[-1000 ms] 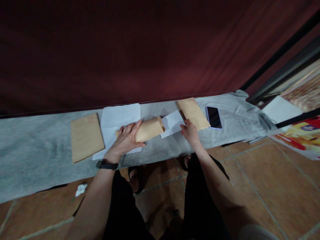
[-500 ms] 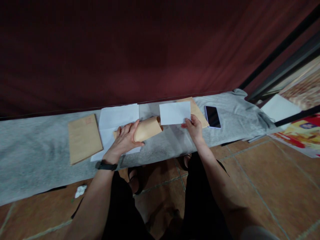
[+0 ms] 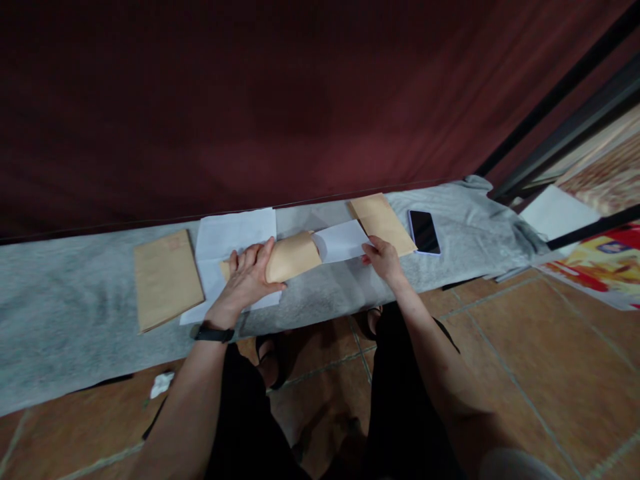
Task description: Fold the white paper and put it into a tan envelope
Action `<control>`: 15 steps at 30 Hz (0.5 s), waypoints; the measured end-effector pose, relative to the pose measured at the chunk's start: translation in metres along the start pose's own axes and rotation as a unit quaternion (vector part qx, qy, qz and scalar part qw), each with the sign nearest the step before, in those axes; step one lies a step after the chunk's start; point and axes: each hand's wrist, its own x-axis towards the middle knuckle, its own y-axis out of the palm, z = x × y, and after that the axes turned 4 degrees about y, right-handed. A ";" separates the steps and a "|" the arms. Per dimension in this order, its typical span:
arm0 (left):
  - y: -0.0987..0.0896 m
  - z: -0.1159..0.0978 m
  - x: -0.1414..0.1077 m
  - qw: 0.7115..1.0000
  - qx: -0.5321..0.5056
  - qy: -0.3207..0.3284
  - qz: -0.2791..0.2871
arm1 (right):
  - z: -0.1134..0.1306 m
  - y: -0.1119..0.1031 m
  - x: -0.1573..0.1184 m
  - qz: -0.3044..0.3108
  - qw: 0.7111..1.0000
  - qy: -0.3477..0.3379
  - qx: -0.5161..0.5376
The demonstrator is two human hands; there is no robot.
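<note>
White paper (image 3: 343, 241) has dropped to the envelope (image 3: 294, 257), end in right fingers (image 3: 375, 245).

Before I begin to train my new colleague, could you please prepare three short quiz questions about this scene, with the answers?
1. Which hand holds the small white paper?
2. True or false: the phone lies to the right of both hands.
3. Fill in the missing word: the left hand is on a brown ____, whose open end faces the small white paper.

Key:
1. The right hand.
2. True.
3. Envelope.
</note>
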 end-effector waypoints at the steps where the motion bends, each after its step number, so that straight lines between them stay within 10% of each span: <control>1: 0.000 0.000 0.000 1.000 0.001 0.002 -0.002 | 0.000 0.000 0.000 0.003 1.000 0.004 0.002; 15: 0.000 -0.011 0.004 1.000 -0.010 0.022 -0.013 | -0.002 0.011 0.001 0.057 0.997 0.049 0.028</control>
